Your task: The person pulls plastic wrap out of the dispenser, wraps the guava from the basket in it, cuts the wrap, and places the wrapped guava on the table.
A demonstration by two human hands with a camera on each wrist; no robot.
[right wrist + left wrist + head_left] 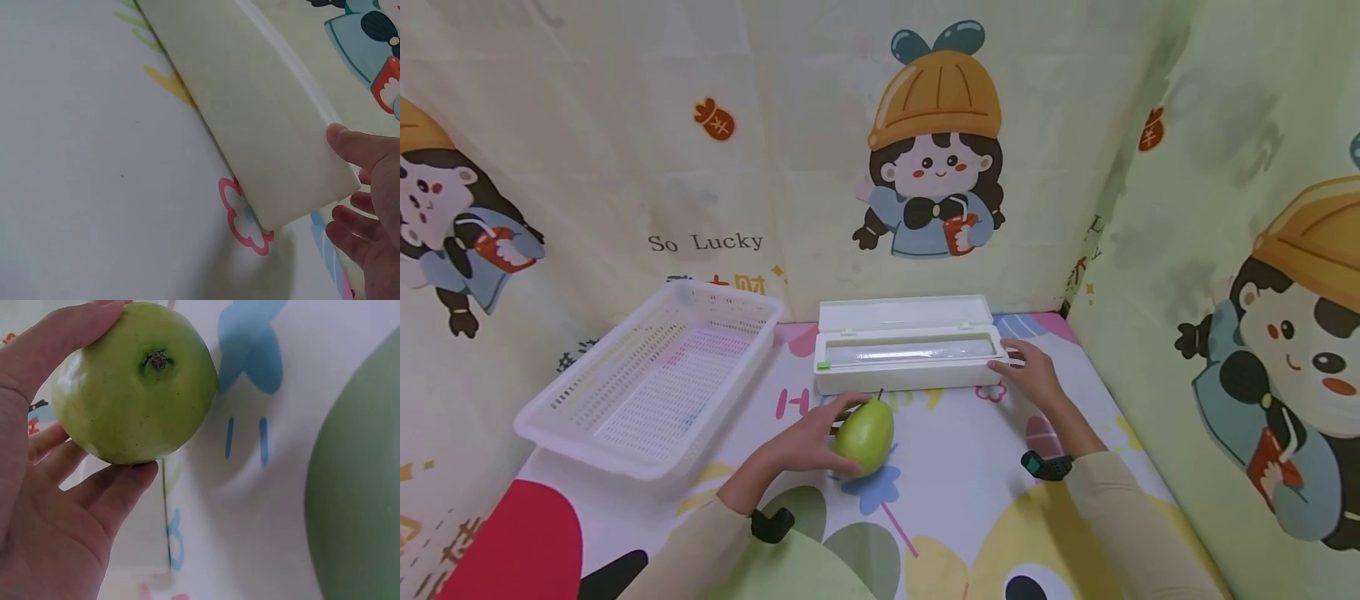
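Note:
A green pear (867,437) is in my left hand (808,437), gripped between the thumb and the fingers. Its blossom end faces the camera in the left wrist view, and its stem points up in the head view. Just behind the pear stands a long white cling film dispenser box (910,379) with its lid (904,314) raised at the back. Inside lies a roll of clear film (917,351). My right hand (1033,375) holds the box's right end, thumb at the front upper edge and fingers curled beside the end face.
A white perforated plastic basket (658,467) stands on the left of the table. A small green piece (823,365) sits at the box's left front corner. Printed cloth (805,167) covers the walls behind and beside the table, whose cover (955,467) is patterned too.

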